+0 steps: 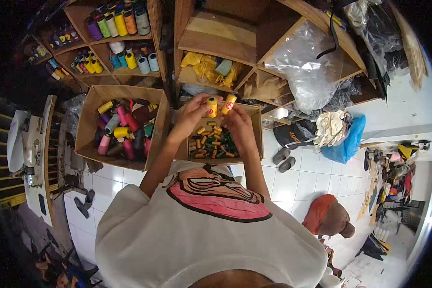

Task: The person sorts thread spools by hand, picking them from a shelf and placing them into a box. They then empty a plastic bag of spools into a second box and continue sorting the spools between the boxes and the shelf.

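My left hand (193, 113) holds up a small yellow thread spool (212, 107) by its side. My right hand (237, 120) grips a second yellow spool (229, 103) right beside the first, their tops almost touching. Both spools hang above a cardboard box (257, 126) filled with several small yellow and green spools (212, 142). My white T-shirt with a pink and black print (216, 197) fills the lower middle of the view.
A larger cardboard box (87, 115) of big coloured spools stands to the left. Wooden shelves (154, 33) behind hold thread cones, yellow cloth and plastic bags. A sewing machine (31, 153) is at far left. Slippers (283, 159) lie on the white tiles; a person in a brown cap (332, 218) sits lower right.
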A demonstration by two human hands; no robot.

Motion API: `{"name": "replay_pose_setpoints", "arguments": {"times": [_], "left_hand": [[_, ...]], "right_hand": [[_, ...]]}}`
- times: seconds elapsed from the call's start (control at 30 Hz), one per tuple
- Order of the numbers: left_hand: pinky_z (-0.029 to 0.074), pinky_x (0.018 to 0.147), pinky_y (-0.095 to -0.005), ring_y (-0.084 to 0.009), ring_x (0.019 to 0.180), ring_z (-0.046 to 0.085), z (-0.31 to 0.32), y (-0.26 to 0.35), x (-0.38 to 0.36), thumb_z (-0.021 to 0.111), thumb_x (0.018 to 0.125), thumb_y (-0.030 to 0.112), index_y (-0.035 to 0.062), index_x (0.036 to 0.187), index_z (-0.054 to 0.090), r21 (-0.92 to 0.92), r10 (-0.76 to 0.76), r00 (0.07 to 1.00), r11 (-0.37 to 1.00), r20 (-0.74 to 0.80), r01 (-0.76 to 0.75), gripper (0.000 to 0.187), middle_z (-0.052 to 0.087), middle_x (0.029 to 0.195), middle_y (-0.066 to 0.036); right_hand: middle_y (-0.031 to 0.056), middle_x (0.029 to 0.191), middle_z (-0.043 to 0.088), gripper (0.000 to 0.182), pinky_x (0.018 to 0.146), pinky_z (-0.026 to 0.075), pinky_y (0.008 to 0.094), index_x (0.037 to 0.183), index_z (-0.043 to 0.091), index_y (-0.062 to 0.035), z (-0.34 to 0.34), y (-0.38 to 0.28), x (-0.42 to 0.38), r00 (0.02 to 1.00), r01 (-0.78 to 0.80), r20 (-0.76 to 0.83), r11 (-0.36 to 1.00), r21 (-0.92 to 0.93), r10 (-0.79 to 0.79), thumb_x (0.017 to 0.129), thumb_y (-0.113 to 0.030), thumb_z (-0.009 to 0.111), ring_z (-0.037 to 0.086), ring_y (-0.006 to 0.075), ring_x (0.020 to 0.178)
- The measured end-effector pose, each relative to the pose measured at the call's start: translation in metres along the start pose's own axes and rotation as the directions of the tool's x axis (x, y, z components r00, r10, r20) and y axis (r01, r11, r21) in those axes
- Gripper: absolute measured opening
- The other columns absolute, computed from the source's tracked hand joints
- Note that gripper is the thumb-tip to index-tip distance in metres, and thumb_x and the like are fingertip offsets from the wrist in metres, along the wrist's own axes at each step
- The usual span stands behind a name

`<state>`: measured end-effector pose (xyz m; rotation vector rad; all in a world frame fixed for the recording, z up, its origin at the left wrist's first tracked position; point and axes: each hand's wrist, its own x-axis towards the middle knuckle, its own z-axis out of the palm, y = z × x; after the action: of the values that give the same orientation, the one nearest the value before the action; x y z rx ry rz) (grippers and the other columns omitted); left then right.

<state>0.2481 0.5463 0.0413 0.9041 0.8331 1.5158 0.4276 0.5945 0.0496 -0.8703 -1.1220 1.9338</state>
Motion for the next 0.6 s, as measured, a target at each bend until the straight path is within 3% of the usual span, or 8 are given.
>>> {"name": "replay_pose_setpoints", "arguments": {"times": [0.07, 0.17, 0.27, 0.37, 0.5, 0.53, 0.57, 0.6], "left_hand": [[0.046, 0.090, -0.0335, -0.0187, 0.105, 0.057, -0.011, -0.016, 0.009, 0.047, 0.096, 0.017, 0.0026, 0.121, 0.050, -0.062, -0.034, 0.996, 0.998, -0.083, 0.029, 0.029, 0.059, 0.113, -0.010], [0.047, 0.081, -0.0348, -0.0177, 0.093, 0.057, -0.018, -0.020, 0.023, 0.045, 0.097, 0.025, 0.0046, 0.116, 0.047, -0.115, -0.003, 1.000, 0.993, 0.000, 0.003, 0.027, 0.058, 0.102, -0.007], [0.043, 0.071, -0.0330, -0.0152, 0.078, 0.052, -0.026, -0.022, 0.035, 0.042, 0.098, 0.033, 0.0072, 0.109, 0.047, -0.096, -0.095, 0.990, 0.992, -0.103, 0.085, 0.028, 0.055, 0.091, -0.005], [0.042, 0.067, -0.0296, -0.0127, 0.071, 0.050, -0.029, -0.013, 0.046, 0.037, 0.095, 0.027, 0.0071, 0.109, 0.047, -0.143, -0.090, 0.976, 0.988, -0.197, 0.062, 0.026, 0.053, 0.083, -0.004], [0.038, 0.063, -0.0294, -0.0116, 0.067, 0.043, -0.066, -0.037, 0.108, 0.035, 0.097, 0.033, 0.0094, 0.101, 0.048, 0.154, 0.048, 0.962, 0.988, -0.267, -0.007, 0.027, 0.048, 0.082, -0.003], [0.037, 0.064, -0.0294, -0.0122, 0.069, 0.042, -0.041, -0.027, 0.124, 0.033, 0.098, 0.032, 0.0078, 0.096, 0.045, 0.152, 0.148, 0.892, 0.984, -0.428, -0.090, 0.027, 0.045, 0.081, -0.003], [0.037, 0.066, -0.0301, -0.0133, 0.072, 0.042, -0.051, -0.026, 0.141, 0.033, 0.099, 0.029, 0.0061, 0.098, 0.043, 0.513, 0.270, 0.918, 0.854, -0.289, -0.089, 0.025, 0.044, 0.082, -0.003], [0.037, 0.068, -0.0323, -0.0161, 0.074, 0.042, -0.047, -0.025, 0.164, 0.035, 0.098, 0.027, 0.0047, 0.099, 0.041, 0.496, 0.353, 0.896, 0.849, -0.269, -0.185, 0.023, 0.043, 0.085, -0.005]], "right_hand": [[0.0049, 0.109, 0.064, 0.033, 0.073, 0.047, 0.0272, 0.126, 0.051, -0.0043, 0.002, -0.005, -0.001, 0.997, -0.056, 0.069, 0.975, 0.215, 0.042, 0.097, -0.019, 0.053, 0.063, 0.0150, 0.089], [0.0065, 0.113, 0.062, 0.033, 0.074, 0.048, 0.0295, 0.127, 0.050, -0.0052, -0.007, 0.001, 0.008, 0.991, -0.109, 0.114, 0.945, 0.309, 0.077, 0.097, -0.020, 0.050, 0.062, 0.0153, 0.091], [0.0083, 0.117, 0.061, 0.031, 0.074, 0.048, 0.0311, 0.125, 0.050, -0.0054, 0.004, -0.011, 0.010, 0.994, -0.054, 0.106, 0.973, 0.223, 0.031, 0.097, -0.019, 0.049, 0.061, 0.0148, 0.092], [0.0087, 0.119, 0.060, 0.032, 0.075, 0.047, 0.0311, 0.126, 0.049, -0.0065, 0.012, -0.024, 0.009, 0.993, -0.031, 0.121, 0.977, 0.213, 0.005, 0.097, -0.020, 0.049, 0.060, 0.0149, 0.092], [0.0064, 0.111, 0.059, 0.036, 0.074, 0.046, 0.0291, 0.127, 0.047, -0.0073, 0.028, -0.042, 0.011, 0.994, -0.049, 0.108, 0.962, 0.268, 0.021, 0.093, -0.017, 0.052, 0.057, 0.0151, 0.089], [0.0065, 0.119, 0.058, 0.033, 0.077, 0.044, 0.0293, 0.129, 0.047, -0.0084, 0.025, -0.042, 0.014, 0.990, -0.063, 0.141, 0.954, 0.294, 0.022, 0.097, -0.017, 0.049, 0.058, 0.0152, 0.094], [0.0065, 0.119, 0.058, 0.033, 0.078, 0.044, 0.0293, 0.129, 0.047, -0.0085, 0.026, -0.042, 0.019, 0.992, -0.050, 0.124, 0.965, 0.258, 0.018, 0.097, -0.016, 0.050, 0.058, 0.0151, 0.095], [0.0065, 0.120, 0.058, 0.034, 0.078, 0.044, 0.0293, 0.130, 0.046, -0.0087, 0.026, -0.043, 0.023, 0.994, -0.038, 0.106, 0.974, 0.221, 0.015, 0.096, -0.014, 0.050, 0.058, 0.0150, 0.095]]}}
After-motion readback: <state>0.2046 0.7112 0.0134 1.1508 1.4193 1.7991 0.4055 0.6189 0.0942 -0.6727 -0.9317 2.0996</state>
